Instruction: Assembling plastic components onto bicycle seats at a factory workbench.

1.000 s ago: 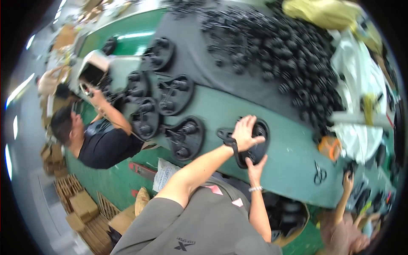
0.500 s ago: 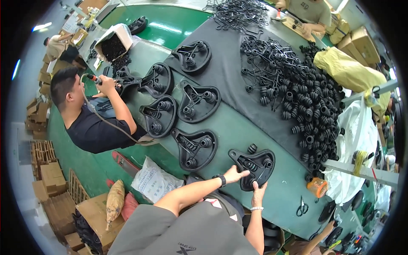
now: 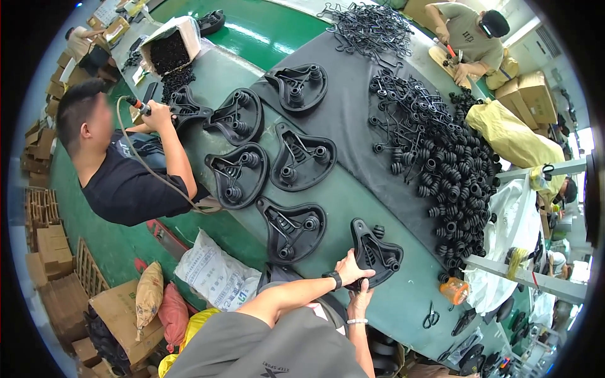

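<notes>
A black bicycle saddle (image 3: 384, 253) lies underside up at the near part of the table, its metal frame and coil springs showing. My left hand (image 3: 352, 268), with a dark watch at the wrist, grips its near left edge. At the bottom edge, my right hand (image 3: 360, 300) holds it from below, the thumb over the rim; a pale bracelet circles that wrist. Just beyond the saddle stands a loose black coil spring (image 3: 379, 231). Left of it rests another upturned saddle (image 3: 292, 230) with its frame fitted in.
More upturned saddles (image 3: 304, 156) lie leftward. A heap of black springs (image 3: 450, 183) and a pile of bent wire frames (image 3: 368, 30) cover the dark cloth. Scissors (image 3: 431, 316) and an orange jar (image 3: 455, 290) sit at right. A co-worker (image 3: 142, 164) holds a power screwdriver (image 3: 138, 105).
Both hands have shifted left toward me with the saddle, which has turned and tilted. My whole view has shifted a little. The co-worker at the left still holds the screwdriver.
</notes>
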Available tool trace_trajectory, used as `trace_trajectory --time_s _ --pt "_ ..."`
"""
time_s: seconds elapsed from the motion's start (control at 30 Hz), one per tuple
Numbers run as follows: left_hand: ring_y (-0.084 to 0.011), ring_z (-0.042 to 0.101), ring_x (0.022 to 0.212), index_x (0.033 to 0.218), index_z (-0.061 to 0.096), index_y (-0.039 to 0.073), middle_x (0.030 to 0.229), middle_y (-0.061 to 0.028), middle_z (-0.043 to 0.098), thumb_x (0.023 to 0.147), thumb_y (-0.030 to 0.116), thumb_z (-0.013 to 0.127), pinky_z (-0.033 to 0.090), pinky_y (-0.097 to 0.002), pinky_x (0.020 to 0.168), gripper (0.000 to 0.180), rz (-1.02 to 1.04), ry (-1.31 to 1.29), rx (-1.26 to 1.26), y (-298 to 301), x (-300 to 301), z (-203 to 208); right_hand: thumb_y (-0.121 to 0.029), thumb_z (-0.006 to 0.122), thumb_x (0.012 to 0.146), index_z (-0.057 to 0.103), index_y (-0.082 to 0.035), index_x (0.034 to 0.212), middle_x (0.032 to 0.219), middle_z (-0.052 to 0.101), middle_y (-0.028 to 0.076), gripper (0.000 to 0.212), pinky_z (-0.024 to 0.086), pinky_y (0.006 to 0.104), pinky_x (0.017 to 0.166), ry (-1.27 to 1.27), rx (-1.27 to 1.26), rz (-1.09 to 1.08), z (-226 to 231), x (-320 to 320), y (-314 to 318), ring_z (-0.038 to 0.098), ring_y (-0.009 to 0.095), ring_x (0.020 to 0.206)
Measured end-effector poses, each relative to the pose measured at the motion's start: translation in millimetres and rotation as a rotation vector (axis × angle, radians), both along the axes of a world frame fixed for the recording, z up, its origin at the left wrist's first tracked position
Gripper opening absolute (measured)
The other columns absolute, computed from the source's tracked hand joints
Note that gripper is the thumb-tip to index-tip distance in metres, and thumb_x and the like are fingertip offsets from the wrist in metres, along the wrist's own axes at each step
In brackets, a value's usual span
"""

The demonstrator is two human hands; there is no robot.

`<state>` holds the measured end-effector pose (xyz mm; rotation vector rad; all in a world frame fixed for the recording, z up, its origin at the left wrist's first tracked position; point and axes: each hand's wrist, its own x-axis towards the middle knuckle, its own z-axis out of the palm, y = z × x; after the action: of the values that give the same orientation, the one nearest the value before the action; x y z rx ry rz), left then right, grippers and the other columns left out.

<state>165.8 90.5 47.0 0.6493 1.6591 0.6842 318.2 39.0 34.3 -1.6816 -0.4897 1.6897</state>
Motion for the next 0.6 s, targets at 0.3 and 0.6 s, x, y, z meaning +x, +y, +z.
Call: trace_trajectory --time_s 0.3,0.6 --pt "-0.0392 0.068 0.113 0.148 0.032 -0.007 0.124 -0.0271 0.067 0.062 0.066 0.086 0.051 -0.0435 0.104 0.125 -0.006 -0.056 0.137 15.5 -33.6 54.4 -0.056 0.082 0.082 0.023 -0.014 0.157 0.151 0.043 0.016 0.104 0.05 0.0608 0.1 0.073 0.298 -0.067 41.6 -36.1 19.0 0.049 0.037 0.136" --pt "-0.0267 0.066 0.116 0.144 0.048 -0.005 0.133 -0.022 0.063 0.094 0.046 0.074 0.051 -0.0363 0.101 0.076 0.102 -0.181 0.357 14.0 -117.4 57.9 -0.061 0.075 0.084 0.046 -0.003 0.144 0.142 0.056 0.013 0.089 0.046 0.0557 0.109 0.351 0.103 0.129 59.4 -80.4 91.6 0.055 0.031 0.13"
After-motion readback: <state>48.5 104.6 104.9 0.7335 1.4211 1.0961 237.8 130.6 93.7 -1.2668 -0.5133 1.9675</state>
